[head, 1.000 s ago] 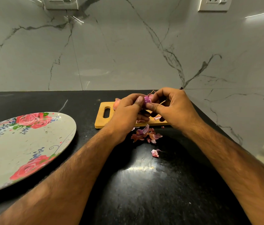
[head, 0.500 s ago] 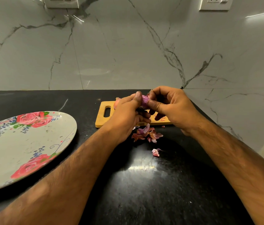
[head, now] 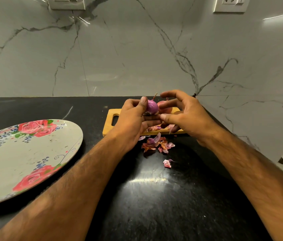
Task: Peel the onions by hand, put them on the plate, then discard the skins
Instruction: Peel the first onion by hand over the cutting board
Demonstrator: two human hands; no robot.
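"One onion [head: 152, 106] under work. Location?"
"Centre frame, above the cutting board [head: 109, 124], pinched between thumb and fingers of the left hand [head: 133, 117]."
"Right hand [head: 186, 117]?"
"Half a second ago it pinched the onion; now drawn just beside it, fingers spread wide, holding nothing confirmed."
"Meaning?"
"Judged: another strip is off, joining the skins [head: 156, 145] below centre. Plate [head: 15, 162], left of frame, not yet reached."

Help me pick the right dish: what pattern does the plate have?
The plate shows pink-red roses, green leaves and blue sprigs on pale grey; head view.
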